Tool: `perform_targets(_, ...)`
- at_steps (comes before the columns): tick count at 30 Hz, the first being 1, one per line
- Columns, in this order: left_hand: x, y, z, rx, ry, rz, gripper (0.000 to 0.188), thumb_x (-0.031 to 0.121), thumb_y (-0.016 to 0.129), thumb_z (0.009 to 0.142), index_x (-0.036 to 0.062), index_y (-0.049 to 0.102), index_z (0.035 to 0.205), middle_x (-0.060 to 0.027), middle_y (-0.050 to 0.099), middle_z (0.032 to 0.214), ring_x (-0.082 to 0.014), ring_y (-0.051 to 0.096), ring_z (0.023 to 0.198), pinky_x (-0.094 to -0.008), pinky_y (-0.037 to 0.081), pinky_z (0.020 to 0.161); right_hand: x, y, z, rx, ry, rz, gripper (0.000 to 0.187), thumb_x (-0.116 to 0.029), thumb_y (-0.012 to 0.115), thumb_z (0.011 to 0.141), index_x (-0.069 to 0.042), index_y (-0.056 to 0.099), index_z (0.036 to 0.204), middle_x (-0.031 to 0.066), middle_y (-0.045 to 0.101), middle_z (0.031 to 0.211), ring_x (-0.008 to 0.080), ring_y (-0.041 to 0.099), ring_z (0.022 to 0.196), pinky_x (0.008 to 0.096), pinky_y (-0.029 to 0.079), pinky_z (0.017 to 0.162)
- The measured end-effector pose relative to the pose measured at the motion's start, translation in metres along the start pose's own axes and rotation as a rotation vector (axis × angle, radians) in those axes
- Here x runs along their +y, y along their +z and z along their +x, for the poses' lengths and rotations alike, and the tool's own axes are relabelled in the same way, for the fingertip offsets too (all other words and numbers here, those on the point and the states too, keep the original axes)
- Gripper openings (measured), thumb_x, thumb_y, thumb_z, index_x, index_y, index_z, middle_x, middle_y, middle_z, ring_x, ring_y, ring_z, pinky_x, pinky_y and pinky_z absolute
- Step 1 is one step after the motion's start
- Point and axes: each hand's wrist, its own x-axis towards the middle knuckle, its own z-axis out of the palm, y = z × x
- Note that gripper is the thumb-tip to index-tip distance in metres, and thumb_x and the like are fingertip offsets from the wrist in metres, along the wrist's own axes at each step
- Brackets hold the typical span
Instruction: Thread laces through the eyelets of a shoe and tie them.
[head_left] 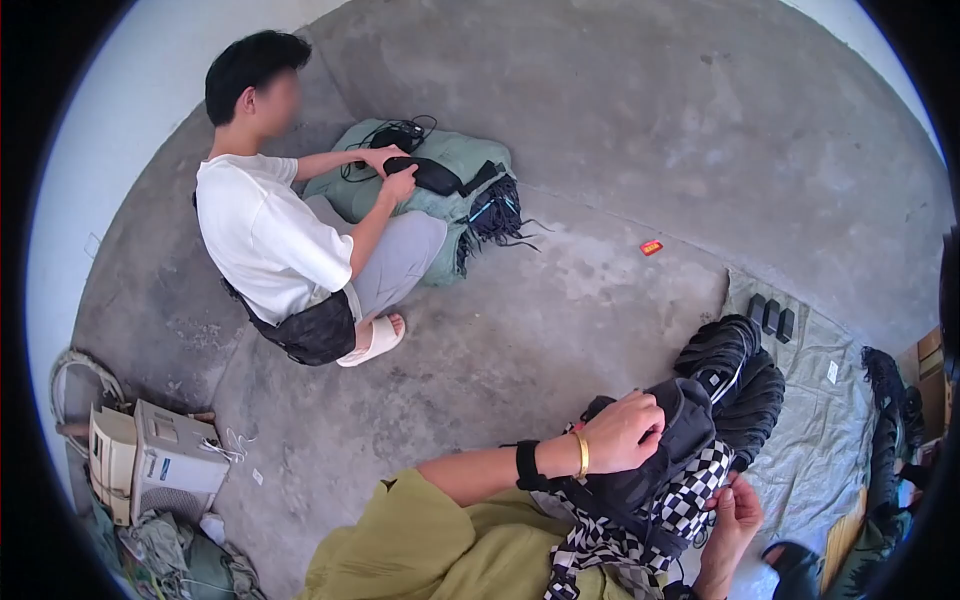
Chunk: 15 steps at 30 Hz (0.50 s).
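My left hand (625, 432), with a gold bangle and a black wrist strap, grips the top of a black pouch-like item (670, 440) held over my lap. My right hand (735, 505) pinches the lower edge of the same item beside its black-and-white checkered strap (690, 495). A stack of black coiled bands (740, 375) lies just beyond my hands on a grey cloth (820, 430).
Another person (270, 240) in a white shirt squats at the upper left, handling a black device (425, 175) on a green bag (450, 160). Three small black blocks (771, 315) sit on the cloth. An old beige machine (150, 460) stands at the lower left on the concrete floor (520, 330).
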Motion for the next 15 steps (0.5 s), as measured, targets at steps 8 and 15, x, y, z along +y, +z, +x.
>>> perform_targets(8,-0.011,0.003,0.004,0.068,0.007,0.032,0.014,0.007,0.070,0.083,0.0034,0.061,0.093,-0.0122,0.057,0.099,-0.0333,0.058,0.102,-0.0417,0.049,0.089,0.023,0.009,0.002,0.011,-0.119,-0.241,0.003,-0.002,0.066,0.097,0.000,0.068,0.099,0.0036,0.066,0.095,0.0099,0.060,0.080,0.0238,0.048,0.073)
perform_targets(15,-0.020,0.010,0.014,0.070,-0.101,0.063,0.046,0.016,0.075,0.082,0.0035,0.056,0.122,-0.0178,0.052,0.119,-0.0366,0.053,0.116,-0.0431,0.045,0.101,0.029,0.026,-0.005,-0.032,0.063,-0.184,0.004,-0.005,0.066,0.098,-0.001,0.067,0.099,0.0051,0.070,0.097,0.0078,0.060,0.075,0.0204,0.048,0.063)
